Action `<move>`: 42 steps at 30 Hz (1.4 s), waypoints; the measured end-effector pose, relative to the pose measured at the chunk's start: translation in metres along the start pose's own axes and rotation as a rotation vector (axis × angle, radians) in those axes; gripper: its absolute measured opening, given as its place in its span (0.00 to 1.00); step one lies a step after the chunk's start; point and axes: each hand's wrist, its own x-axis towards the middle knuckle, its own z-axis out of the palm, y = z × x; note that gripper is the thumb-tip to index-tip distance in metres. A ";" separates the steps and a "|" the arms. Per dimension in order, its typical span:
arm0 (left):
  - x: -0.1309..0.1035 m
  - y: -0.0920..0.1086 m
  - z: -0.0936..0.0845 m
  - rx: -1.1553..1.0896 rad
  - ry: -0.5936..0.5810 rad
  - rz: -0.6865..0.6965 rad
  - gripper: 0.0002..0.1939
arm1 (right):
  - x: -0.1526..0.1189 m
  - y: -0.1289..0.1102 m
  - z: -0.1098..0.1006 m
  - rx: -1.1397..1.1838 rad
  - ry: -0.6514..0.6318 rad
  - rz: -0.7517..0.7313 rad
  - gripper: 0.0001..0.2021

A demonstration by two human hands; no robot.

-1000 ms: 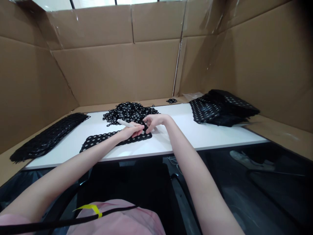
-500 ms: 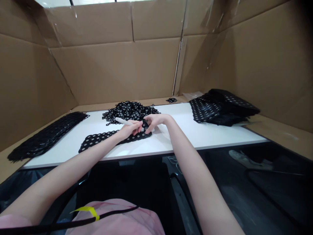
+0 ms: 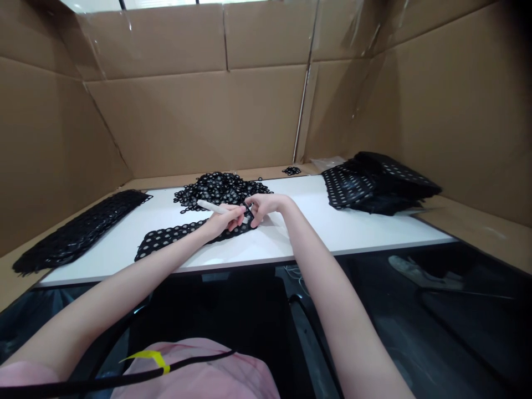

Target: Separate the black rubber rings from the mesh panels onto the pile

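A black strip with rows of pale round holes point(image 3: 166, 236) lies near the front edge of the white table. My left hand point(image 3: 228, 218) is closed round a white pen-like tool point(image 3: 211, 206), its tip end by the strip's right end. Pinched on that same end is my right hand point(image 3: 262, 208), fingers bent down onto it. Just behind the hands rises a heap of small black rings point(image 3: 220, 187). The exact contact between fingertips and strip is too small to tell.
A long black netted bundle point(image 3: 78, 230) lies at the left edge of the table point(image 3: 299, 235). Folded black perforated sheets point(image 3: 378, 182) sit at the right. A small ring cluster point(image 3: 291, 170) is at the back. Cardboard walls point(image 3: 195, 122) enclose the table.
Both hands have shifted very slightly to the right. The strip's right end has changed shape between the fingers, and the right fingers are more curled.
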 end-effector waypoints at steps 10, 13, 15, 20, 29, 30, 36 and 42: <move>0.003 -0.008 -0.001 0.002 -0.051 -0.035 0.24 | -0.002 -0.003 0.000 -0.020 -0.004 -0.003 0.31; 0.004 -0.010 -0.002 -0.009 -0.069 -0.063 0.24 | -0.003 -0.005 0.000 -0.011 -0.021 0.003 0.31; 0.004 -0.010 -0.002 -0.017 -0.087 -0.071 0.24 | -0.002 -0.006 0.000 -0.014 -0.029 0.002 0.31; 0.004 -0.008 -0.003 -0.028 -0.139 -0.085 0.24 | 0.000 -0.005 0.000 -0.015 -0.031 -0.012 0.31; 0.004 -0.004 -0.005 -0.088 -0.162 -0.127 0.22 | 0.002 -0.004 -0.002 -0.006 -0.055 -0.032 0.32; 0.004 -0.003 -0.004 -0.099 -0.150 -0.135 0.23 | 0.001 -0.003 -0.002 -0.004 -0.054 -0.025 0.32; 0.007 -0.004 -0.001 -0.166 -0.075 -0.155 0.22 | -0.004 -0.002 -0.001 0.025 -0.037 0.011 0.32; 0.006 -0.007 -0.003 -0.119 -0.157 -0.149 0.23 | -0.005 -0.002 -0.001 0.018 -0.049 0.005 0.32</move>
